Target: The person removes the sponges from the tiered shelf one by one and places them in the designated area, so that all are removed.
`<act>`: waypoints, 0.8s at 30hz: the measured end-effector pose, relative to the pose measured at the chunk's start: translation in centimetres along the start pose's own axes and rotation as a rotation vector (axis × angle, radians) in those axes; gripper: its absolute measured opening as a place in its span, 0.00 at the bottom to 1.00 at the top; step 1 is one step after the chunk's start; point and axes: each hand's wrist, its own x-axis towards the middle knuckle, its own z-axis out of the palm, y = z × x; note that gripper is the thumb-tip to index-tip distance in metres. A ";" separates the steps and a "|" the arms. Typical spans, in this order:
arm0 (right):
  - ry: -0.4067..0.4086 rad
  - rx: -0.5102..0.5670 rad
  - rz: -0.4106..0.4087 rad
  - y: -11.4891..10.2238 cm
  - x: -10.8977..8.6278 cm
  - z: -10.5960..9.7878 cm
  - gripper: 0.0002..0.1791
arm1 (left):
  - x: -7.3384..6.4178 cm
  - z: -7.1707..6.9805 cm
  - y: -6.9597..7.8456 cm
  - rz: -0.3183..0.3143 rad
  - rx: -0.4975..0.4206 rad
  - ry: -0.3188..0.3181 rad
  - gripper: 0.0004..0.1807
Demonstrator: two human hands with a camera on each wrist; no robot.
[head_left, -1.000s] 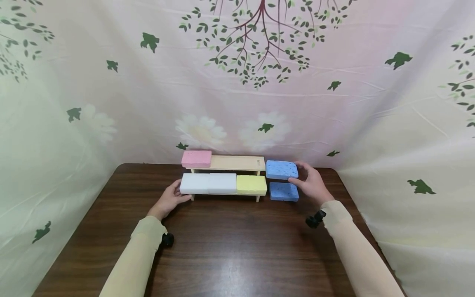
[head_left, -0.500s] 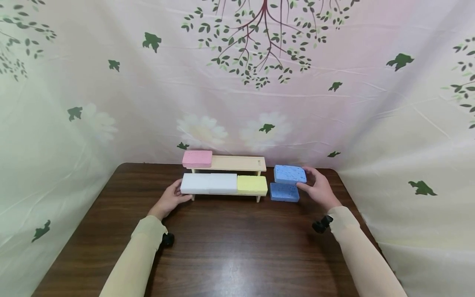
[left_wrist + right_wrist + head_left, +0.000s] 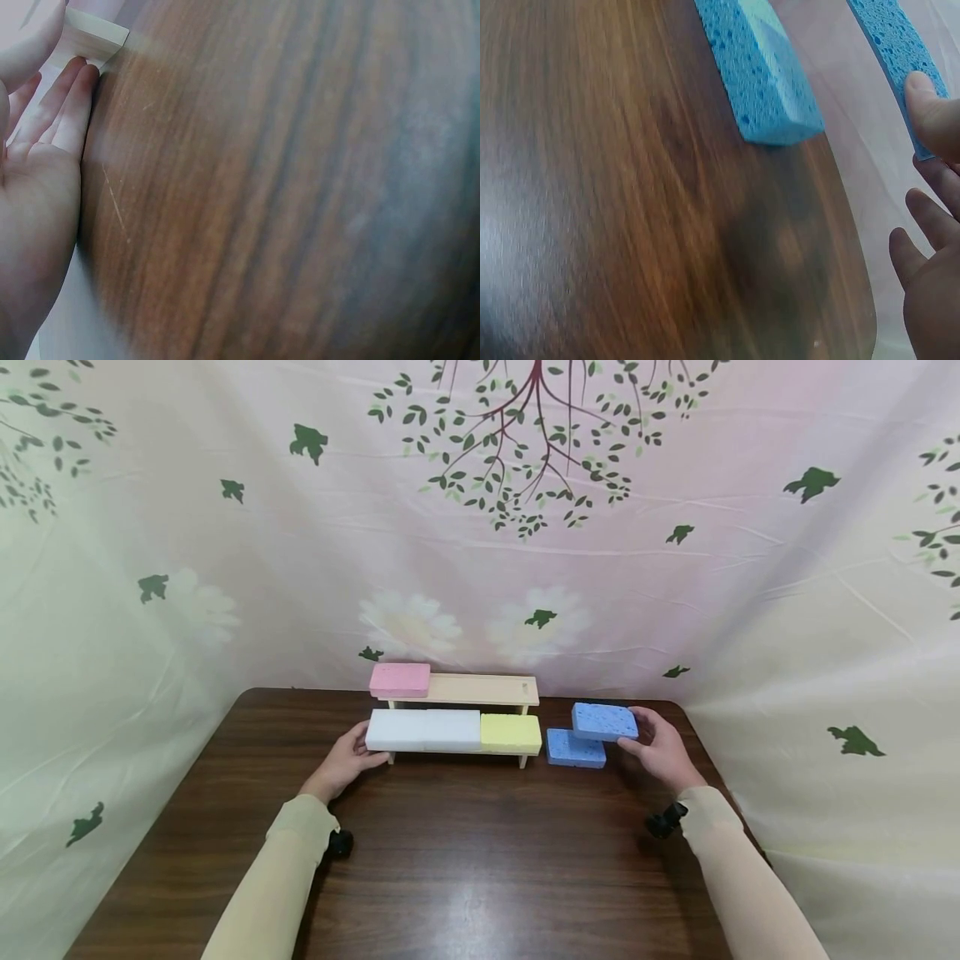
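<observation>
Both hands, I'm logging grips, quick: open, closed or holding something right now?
Left hand: open, at the end of the left white block; contact unclear.
Right hand: closed, holding the upper blue sponge by its right end.

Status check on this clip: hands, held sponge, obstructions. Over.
Left hand at left end of white blocks. Right hand pinching upper blue sponge, lifted off table. Lower blue sponge close by; no obstruction seen.

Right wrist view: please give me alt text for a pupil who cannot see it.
A right hand pinches the end of a pitted blue sponge at upper right. A second blue sponge lies apart from it on a dark wood-grain table, with pale fabric beyond the table's edge.
</observation>
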 end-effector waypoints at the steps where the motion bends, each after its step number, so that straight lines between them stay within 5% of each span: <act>1: 0.000 -0.006 0.001 0.2 -0.1 -0.1 0.39 | 0.0 0.0 0.0 -0.002 0.002 0.000 0.45; 24: -0.023 -0.055 0.121 3.8 -1.8 -2.5 0.40 | -0.1 0.1 0.3 -0.023 0.023 0.012 0.45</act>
